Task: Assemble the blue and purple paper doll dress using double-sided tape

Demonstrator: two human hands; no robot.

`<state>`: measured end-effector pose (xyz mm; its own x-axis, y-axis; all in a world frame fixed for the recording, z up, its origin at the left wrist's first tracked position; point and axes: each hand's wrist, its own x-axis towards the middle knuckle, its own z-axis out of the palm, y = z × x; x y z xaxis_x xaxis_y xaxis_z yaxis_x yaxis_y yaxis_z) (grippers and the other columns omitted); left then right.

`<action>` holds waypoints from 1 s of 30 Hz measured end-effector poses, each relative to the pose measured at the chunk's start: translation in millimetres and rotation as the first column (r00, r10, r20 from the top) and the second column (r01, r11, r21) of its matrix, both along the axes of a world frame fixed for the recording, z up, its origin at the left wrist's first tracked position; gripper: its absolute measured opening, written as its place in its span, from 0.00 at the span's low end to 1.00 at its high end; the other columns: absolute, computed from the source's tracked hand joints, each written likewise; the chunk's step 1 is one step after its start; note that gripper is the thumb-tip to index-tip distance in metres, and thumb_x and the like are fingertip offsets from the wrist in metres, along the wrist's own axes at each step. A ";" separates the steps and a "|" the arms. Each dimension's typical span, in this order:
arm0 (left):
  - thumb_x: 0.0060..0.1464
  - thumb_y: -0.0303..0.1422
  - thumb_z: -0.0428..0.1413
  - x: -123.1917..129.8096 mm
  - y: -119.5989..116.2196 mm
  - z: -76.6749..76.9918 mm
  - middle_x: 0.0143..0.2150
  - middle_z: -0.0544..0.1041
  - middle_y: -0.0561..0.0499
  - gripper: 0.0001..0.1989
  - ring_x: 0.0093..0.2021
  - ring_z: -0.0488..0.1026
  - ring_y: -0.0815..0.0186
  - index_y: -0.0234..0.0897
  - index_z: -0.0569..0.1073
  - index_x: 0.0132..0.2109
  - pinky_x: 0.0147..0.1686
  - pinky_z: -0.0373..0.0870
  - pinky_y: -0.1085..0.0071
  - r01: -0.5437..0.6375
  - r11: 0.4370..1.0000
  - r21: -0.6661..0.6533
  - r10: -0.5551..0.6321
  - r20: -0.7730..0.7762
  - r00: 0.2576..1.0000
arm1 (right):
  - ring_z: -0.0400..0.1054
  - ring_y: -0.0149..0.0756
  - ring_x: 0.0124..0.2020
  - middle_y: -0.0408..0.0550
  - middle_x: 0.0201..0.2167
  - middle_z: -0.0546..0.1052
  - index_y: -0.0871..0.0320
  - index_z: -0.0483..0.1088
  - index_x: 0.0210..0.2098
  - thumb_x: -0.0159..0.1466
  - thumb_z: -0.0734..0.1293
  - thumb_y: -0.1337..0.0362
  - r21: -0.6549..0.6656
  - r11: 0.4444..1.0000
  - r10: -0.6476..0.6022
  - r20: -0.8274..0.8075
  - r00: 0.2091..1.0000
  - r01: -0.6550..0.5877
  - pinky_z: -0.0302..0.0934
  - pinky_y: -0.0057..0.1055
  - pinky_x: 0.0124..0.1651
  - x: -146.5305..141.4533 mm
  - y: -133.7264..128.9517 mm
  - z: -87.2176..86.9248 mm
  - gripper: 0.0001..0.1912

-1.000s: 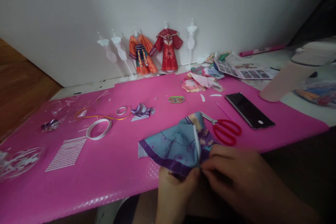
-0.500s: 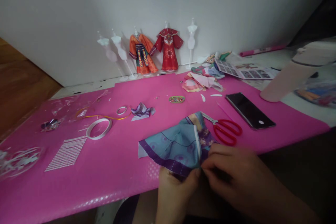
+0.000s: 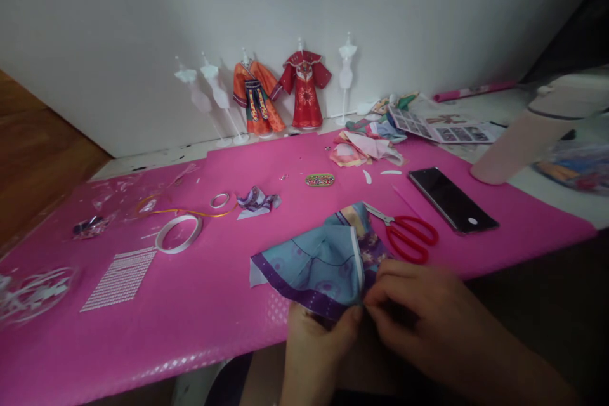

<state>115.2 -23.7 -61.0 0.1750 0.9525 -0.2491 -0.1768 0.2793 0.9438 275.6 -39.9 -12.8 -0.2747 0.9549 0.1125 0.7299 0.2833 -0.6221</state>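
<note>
At the near edge of the pink mat (image 3: pixel 228 292): one blue fabric piece (image 3: pixel 311 266), purple-banded, raised in both my hands. Left hand (image 3: pixel 316 349): grasping its lower edge, thumb on top. Right hand (image 3: pixel 419 311): fingertips pinched on the fabric near the lower end of a white strip (image 3: pixel 356 257); I cannot tell exactly what lies between them. Just beyond my right hand: red-handled scissors (image 3: pixel 412 238), beside the patterned part of the cloth. Farther right: one black phone (image 3: pixel 451 200), lying flat. To my left: one white tape roll (image 3: pixel 178 234); one sheet of white strips (image 3: pixel 118 279). By the wall: one orange robe (image 3: pixel 257 98) and one red robe (image 3: pixel 305 92), on stands.
</note>
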 end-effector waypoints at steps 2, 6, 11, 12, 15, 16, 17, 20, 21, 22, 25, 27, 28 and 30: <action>0.42 0.33 0.67 -0.3 0.0 -0.6 0.41 0.83 0.44 0.15 0.44 0.78 0.51 0.35 0.80 0.40 0.42 0.75 0.63 0.011 1.000 -0.009 -0.011 0.022 1.000 | 0.66 0.29 0.27 0.41 0.26 0.73 0.58 0.71 0.27 0.58 0.62 0.76 0.006 1.000 -0.016 -0.009 1.000 0.016 0.54 0.28 0.29 -0.8 0.6 -0.5 0.10; 0.43 0.33 0.66 -1.1 -2.2 -2.6 0.36 0.82 0.45 0.12 0.41 0.78 0.54 0.34 0.80 0.37 0.44 0.72 0.62 -0.005 1.000 -0.022 0.007 0.104 0.995 | 0.63 0.27 0.25 0.39 0.25 0.70 0.57 0.68 0.25 0.56 0.63 0.77 0.030 0.998 -0.049 -0.049 0.998 0.051 0.51 0.27 0.27 -2.1 1.9 0.1 0.09; 0.43 0.31 0.63 -4.9 -6.8 -9.4 0.35 0.81 0.47 0.11 0.40 0.77 0.55 0.35 0.79 0.37 0.43 0.70 0.63 -0.122 0.990 -0.071 0.131 0.134 0.982 | 0.62 0.28 0.25 0.38 0.24 0.69 0.57 0.65 0.25 0.53 0.63 0.76 0.049 0.995 -0.084 -0.087 0.993 0.089 0.50 0.27 0.27 -3.0 4.5 0.0 0.08; 0.43 0.31 0.63 -6.0 -7.0 -10.4 0.36 0.81 0.47 0.12 0.41 0.76 0.55 0.35 0.79 0.38 0.43 0.70 0.63 -0.162 0.983 -0.082 0.172 0.141 0.975 | 0.62 0.28 0.25 0.38 0.24 0.69 0.57 0.65 0.24 0.53 0.63 0.75 0.050 0.994 -0.088 -0.102 0.991 0.093 0.50 0.27 0.26 -2.8 5.2 -0.5 0.08; 0.42 0.30 0.61 -10.4 -4.9 -10.2 0.37 0.81 0.46 0.12 0.43 0.76 0.53 0.36 0.79 0.38 0.46 0.70 0.61 -0.194 0.975 -0.113 0.213 0.199 0.956 | 0.60 0.28 0.23 0.38 0.22 0.67 0.56 0.64 0.23 0.52 0.62 0.75 0.039 0.993 -0.105 -0.166 0.980 0.113 0.50 0.26 0.25 -1.3 8.1 -2.7 0.08; 0.42 0.30 0.61 -12.5 -3.4 -9.0 0.36 0.81 0.47 0.12 0.43 0.77 0.53 0.36 0.79 0.38 0.46 0.70 0.60 -0.183 0.975 -0.122 0.207 0.225 0.952 | 0.59 0.28 0.23 0.38 0.22 0.67 0.56 0.63 0.23 0.52 0.62 0.76 0.030 0.993 -0.108 -0.192 0.975 0.116 0.50 0.26 0.24 -0.4 9.5 -3.6 0.08; 0.42 0.30 0.61 -14.9 -1.7 -7.2 0.35 0.81 0.47 0.11 0.43 0.77 0.52 0.35 0.79 0.37 0.46 0.70 0.59 -0.173 0.976 -0.129 0.201 0.251 0.947 | 0.59 0.28 0.23 0.38 0.21 0.66 0.56 0.63 0.23 0.52 0.62 0.76 0.021 0.993 -0.107 -0.218 0.970 0.115 0.50 0.25 0.24 0.5 11.0 -4.4 0.09; 0.42 0.29 0.60 -25.3 5.0 -1.5 0.33 0.81 0.48 0.10 0.43 0.78 0.51 0.36 0.80 0.35 0.46 0.71 0.58 -0.165 0.977 -0.135 0.201 0.332 0.922 | 0.58 0.28 0.23 0.38 0.21 0.66 0.55 0.62 0.22 0.53 0.61 0.75 -0.009 0.994 -0.106 -0.283 0.953 0.108 0.51 0.26 0.24 3.5 15.5 -6.8 0.09; 0.42 0.29 0.60 -29.5 7.6 -0.3 0.33 0.82 0.48 0.10 0.43 0.78 0.51 0.37 0.80 0.36 0.46 0.71 0.58 -0.157 0.979 -0.129 0.193 0.358 0.914 | 0.58 0.29 0.23 0.38 0.21 0.65 0.55 0.62 0.22 0.53 0.61 0.75 -0.021 0.994 -0.107 -0.297 0.949 0.105 0.51 0.26 0.25 4.2 16.7 -7.5 0.09; 0.42 0.29 0.61 -34.1 10.5 0.4 0.34 0.82 0.48 0.10 0.44 0.78 0.51 0.37 0.80 0.36 0.47 0.71 0.58 -0.141 0.983 -0.116 0.175 0.380 0.908 | 0.58 0.29 0.23 0.38 0.21 0.65 0.55 0.62 0.22 0.54 0.61 0.75 -0.032 0.994 -0.112 -0.307 0.945 0.108 0.51 0.26 0.25 4.8 17.7 -8.3 0.09; 0.43 0.30 0.62 -47.9 19.8 -1.0 0.37 0.82 0.46 0.09 0.45 0.78 0.52 0.37 0.81 0.35 0.48 0.73 0.59 -0.126 0.990 -0.067 0.143 0.432 0.891 | 0.58 0.30 0.23 0.39 0.21 0.65 0.55 0.61 0.22 0.54 0.60 0.73 -0.048 0.991 -0.136 -0.315 0.939 0.127 0.50 0.28 0.25 5.5 19.9 -11.4 0.08; 0.42 0.29 0.62 -55.9 25.0 -2.8 0.38 0.83 0.46 0.08 0.46 0.78 0.51 0.37 0.81 0.34 0.48 0.74 0.58 -0.152 0.986 -0.066 0.165 0.478 0.863 | 0.58 0.31 0.24 0.39 0.21 0.66 0.55 0.61 0.22 0.54 0.60 0.72 -0.050 0.989 -0.148 -0.310 0.939 0.139 0.50 0.28 0.26 5.9 21.2 -14.2 0.08; 0.41 0.29 0.62 -59.4 26.9 -3.3 0.38 0.83 0.46 0.09 0.46 0.78 0.51 0.37 0.82 0.34 0.48 0.74 0.56 -0.173 0.982 -0.080 0.190 0.502 0.844 | 0.58 0.31 0.24 0.40 0.21 0.66 0.55 0.61 0.22 0.54 0.60 0.72 -0.055 0.989 -0.150 -0.305 0.941 0.140 0.50 0.29 0.26 6.4 22.1 -15.7 0.08; 0.40 0.27 0.62 -65.7 29.1 -3.3 0.37 0.83 0.46 0.09 0.46 0.78 0.50 0.37 0.82 0.33 0.48 0.75 0.53 -0.206 0.971 -0.119 0.237 0.539 0.808 | 0.58 0.32 0.23 0.40 0.21 0.66 0.54 0.62 0.22 0.54 0.60 0.71 -0.080 0.985 -0.167 -0.286 0.944 0.150 0.50 0.29 0.26 8.1 24.0 -18.3 0.07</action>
<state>49.5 5.4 -64.3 0.0829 0.9704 -0.2270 -0.7215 0.2156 0.6580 283.7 -15.9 -31.1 -0.0830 0.9905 0.1093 0.5475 0.1369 -0.8255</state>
